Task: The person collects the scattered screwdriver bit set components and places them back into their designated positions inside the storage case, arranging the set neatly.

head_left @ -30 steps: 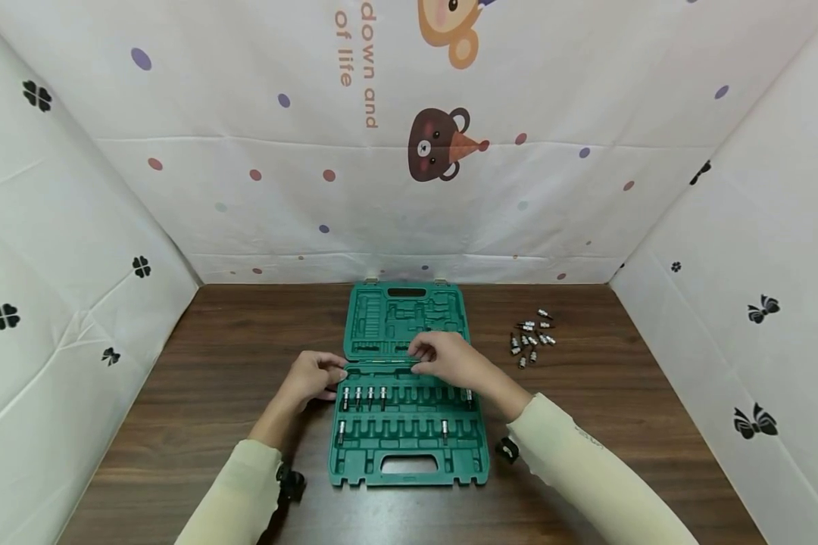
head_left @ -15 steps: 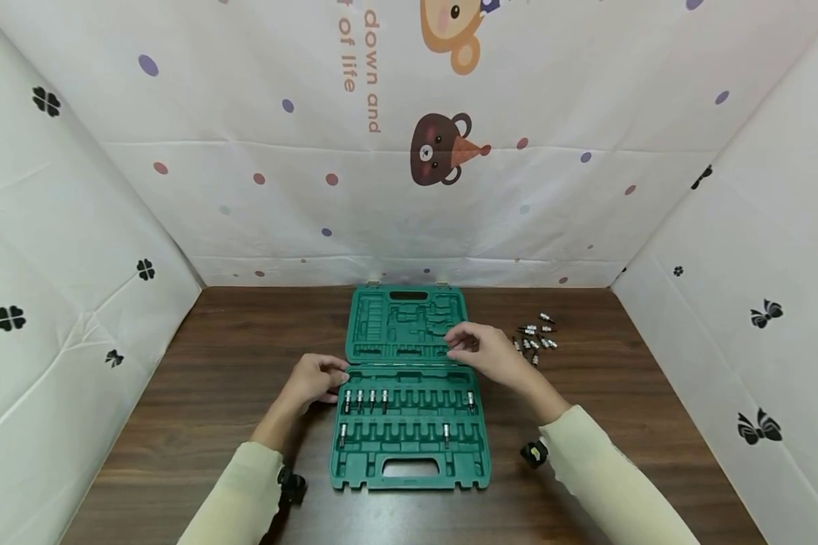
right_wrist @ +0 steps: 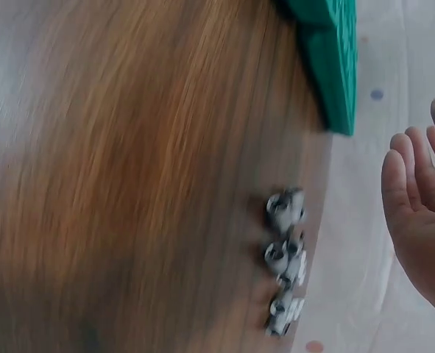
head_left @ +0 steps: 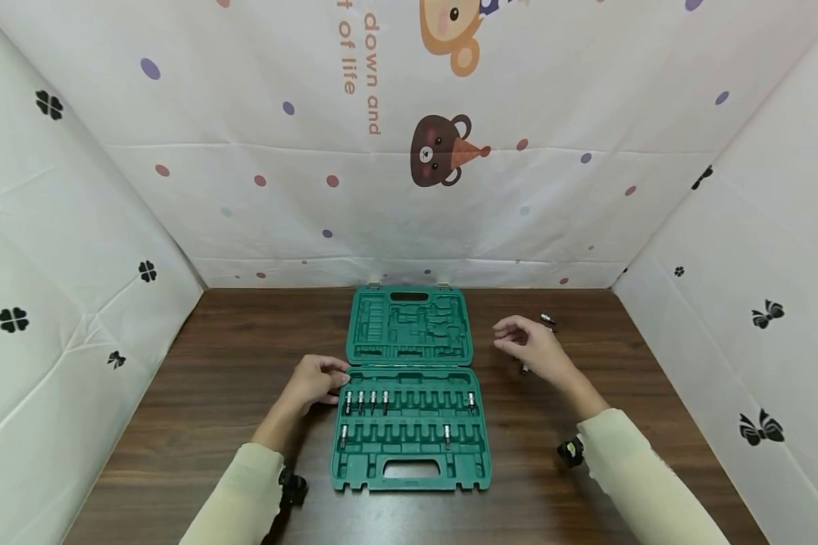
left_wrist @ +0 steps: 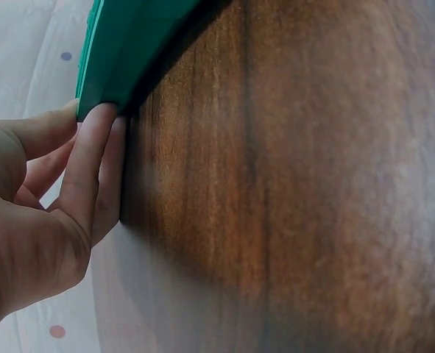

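A green plastic socket case lies unfolded on the table, its molded lid toward the wall. Several silver bit sockets with dark tips stand in slots of the near half, in two rows. My left hand pinches the case's left edge near the hinge; in the left wrist view the thumb and fingers meet at its corner. To the right of the lid, my right hand hovers with loosely bent fingers and holds nothing. Beneath it, mostly hidden in the head view, lies a pile of loose bit sockets.
The brown wooden table reaches a printed fabric wall at the back, and similar fabric stands on both sides. One loose bit socket shows beyond the right hand. Each wrist carries a small black camera.
My right hand has moved right, from over the case's hinge to above the loose pile of bit sockets. The left hand has stayed on the case's edge. Sockets in the slots look the same.
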{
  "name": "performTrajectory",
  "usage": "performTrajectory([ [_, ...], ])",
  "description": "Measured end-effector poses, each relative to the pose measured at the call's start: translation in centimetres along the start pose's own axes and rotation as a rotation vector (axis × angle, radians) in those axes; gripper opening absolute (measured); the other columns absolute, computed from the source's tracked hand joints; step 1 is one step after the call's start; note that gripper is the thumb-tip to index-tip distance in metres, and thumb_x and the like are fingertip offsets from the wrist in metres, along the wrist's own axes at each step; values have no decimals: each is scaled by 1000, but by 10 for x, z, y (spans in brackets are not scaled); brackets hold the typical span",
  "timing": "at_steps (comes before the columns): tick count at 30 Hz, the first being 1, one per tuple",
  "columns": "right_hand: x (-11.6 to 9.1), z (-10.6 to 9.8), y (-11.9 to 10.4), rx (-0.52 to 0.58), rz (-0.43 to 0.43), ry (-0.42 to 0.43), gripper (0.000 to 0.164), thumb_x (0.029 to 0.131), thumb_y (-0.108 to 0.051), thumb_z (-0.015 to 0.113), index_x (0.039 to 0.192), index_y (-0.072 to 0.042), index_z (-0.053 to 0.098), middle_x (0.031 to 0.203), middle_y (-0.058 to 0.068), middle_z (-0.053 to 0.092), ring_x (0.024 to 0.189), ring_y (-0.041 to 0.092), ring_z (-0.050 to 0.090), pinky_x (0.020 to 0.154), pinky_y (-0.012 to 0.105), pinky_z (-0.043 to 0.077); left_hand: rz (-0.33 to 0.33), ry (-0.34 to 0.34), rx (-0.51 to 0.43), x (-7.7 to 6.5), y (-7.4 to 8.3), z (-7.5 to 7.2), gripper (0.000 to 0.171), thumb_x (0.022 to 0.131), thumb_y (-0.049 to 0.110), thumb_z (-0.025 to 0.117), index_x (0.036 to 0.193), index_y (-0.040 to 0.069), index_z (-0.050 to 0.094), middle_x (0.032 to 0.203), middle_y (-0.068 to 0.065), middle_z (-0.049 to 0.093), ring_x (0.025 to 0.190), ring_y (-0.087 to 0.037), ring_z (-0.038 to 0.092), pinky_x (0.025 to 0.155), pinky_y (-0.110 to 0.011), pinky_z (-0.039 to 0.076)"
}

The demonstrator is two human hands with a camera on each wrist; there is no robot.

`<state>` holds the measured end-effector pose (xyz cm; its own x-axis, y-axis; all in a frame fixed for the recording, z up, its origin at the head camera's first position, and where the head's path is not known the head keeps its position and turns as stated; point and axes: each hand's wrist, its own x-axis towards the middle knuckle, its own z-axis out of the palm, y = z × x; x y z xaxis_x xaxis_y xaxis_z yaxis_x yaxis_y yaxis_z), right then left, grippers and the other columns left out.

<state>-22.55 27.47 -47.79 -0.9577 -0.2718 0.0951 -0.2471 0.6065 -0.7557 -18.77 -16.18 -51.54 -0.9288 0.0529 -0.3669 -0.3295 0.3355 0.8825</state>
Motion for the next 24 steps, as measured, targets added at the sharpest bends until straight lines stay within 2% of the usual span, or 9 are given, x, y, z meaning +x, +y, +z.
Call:
performTrajectory([
  [6, -2, -15, 17, -33, 44, 71, 32, 101, -26, 70, 127, -9, 66, 122, 11, 71, 109, 26, 68, 85, 22, 56, 0, -1, -1, -1, 0, 1, 23, 100, 3, 66, 122, 0, 73, 118, -19, 70, 85, -20, 70, 64, -36, 64],
  [13, 3, -32, 36, -72, 69, 185, 38, 101, -27, 70, 132, -7, 65, 127, 17, 69, 115, 33, 66, 83, 8, 49, -1, 0, -2, -1, 2, 1, 23, 99, 3, 67, 121, 0, 73, 114, -18, 72, 88, -21, 71, 64, -35, 64],
  [16, 5, -39, 46, -96, 86, 216, 41, 102, -29, 69, 136, -7, 63, 130, 19, 67, 117, 35, 64, 87, 20, 51, 2, -1, -3, -1, 2, 1, 23, 99, 3, 67, 121, 0, 73, 114, -18, 72, 89, -20, 71, 64, -35, 64],
  [20, 7, -44, 59, -129, 106, 230, 42, 103, -29, 67, 140, -8, 61, 136, 20, 63, 121, 37, 61, 94, 46, 53, 0, -1, -1, -1, 2, 0, 23, 99, 2, 67, 121, 0, 73, 113, -18, 72, 88, -20, 70, 64, -36, 64],
  [24, 9, -48, 68, -152, 116, 236, 40, 103, -21, 67, 139, -4, 61, 136, 22, 62, 122, 40, 61, 96, 56, 51, 1, -3, -4, -1, 1, 0, 23, 99, 2, 67, 121, 0, 73, 113, -18, 72, 87, -19, 70, 64, -36, 64],
])
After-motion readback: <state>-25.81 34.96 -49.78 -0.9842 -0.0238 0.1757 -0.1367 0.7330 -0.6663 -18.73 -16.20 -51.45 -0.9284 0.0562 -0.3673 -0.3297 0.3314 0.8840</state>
